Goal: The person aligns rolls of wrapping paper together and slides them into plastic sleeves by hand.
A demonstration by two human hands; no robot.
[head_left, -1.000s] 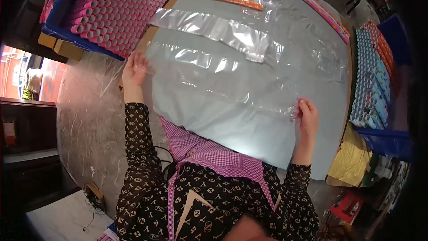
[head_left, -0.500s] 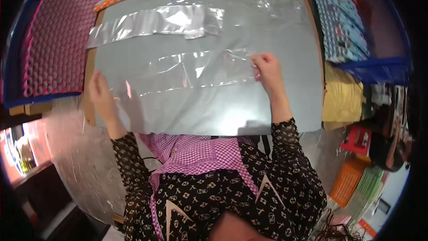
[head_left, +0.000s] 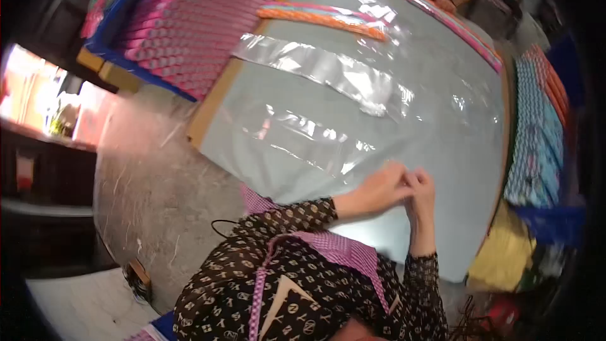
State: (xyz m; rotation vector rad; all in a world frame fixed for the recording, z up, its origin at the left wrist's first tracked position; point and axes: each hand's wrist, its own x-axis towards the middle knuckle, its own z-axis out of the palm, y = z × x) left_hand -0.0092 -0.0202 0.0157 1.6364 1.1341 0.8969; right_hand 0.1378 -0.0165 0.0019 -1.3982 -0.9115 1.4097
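My left hand [head_left: 380,189] and my right hand [head_left: 421,192] meet over the right front part of the grey tabletop [head_left: 461,215]. Their fingers are drawn together and the fingertips touch; whatever they pinch, if anything, is hidden or too small to make out. Just to the left and beyond them, a clear plastic bag [head_left: 297,136] lies flat, with light glinting on its creases. Farther back is a stack of clear plastic bags [head_left: 309,66], spread in a long strip.
Wrapped orange, blue and pink rolls [head_left: 322,19] lie at the back. A blue crate [head_left: 136,63] of pink rolls stands left. Patterned blue rolls [head_left: 533,132] stand right, above a yellow package [head_left: 502,246]. Across the table, another person's hands [head_left: 445,3] are near a long wrapped bundle [head_left: 454,28].
My left hand has left the bag's left end and come across to my right hand. The view has turned and shifted, bringing the other person into sight. The clear bag still lies flat.
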